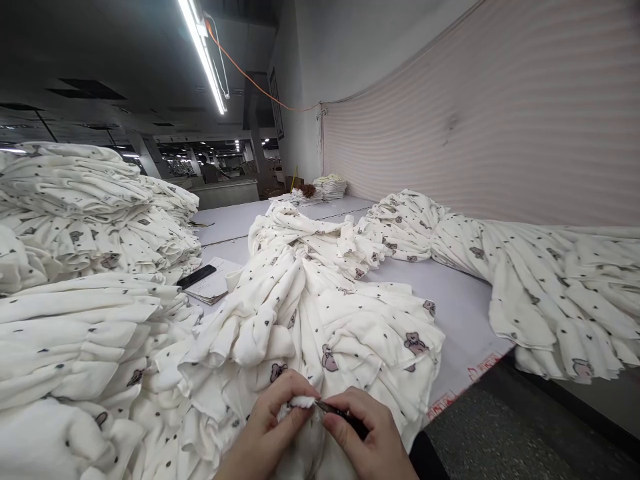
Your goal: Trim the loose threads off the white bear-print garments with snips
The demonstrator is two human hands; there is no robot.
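Note:
My left hand (274, 427) is closed in a pinch on an edge of white printed cloth (303, 402), low in the middle of the head view. My right hand (367, 430) is wrapped round small dark thread snips (350, 420). Their narrow tip meets the pinched edge between the two hands, and most of their body is hidden by the fingers. Beyond both hands spreads a loose heap of the same white cloth (370, 333), printed with brown bears and small dark marks.
Tall piles of the cloth (100, 233) stand at the left. More lies bunched along the right (550, 280), hanging over the table edge. A black phone (197, 277) rests on a paper pad (213, 285) on the pale table (450, 320). Folded cloths (330, 187) are stacked at the far end.

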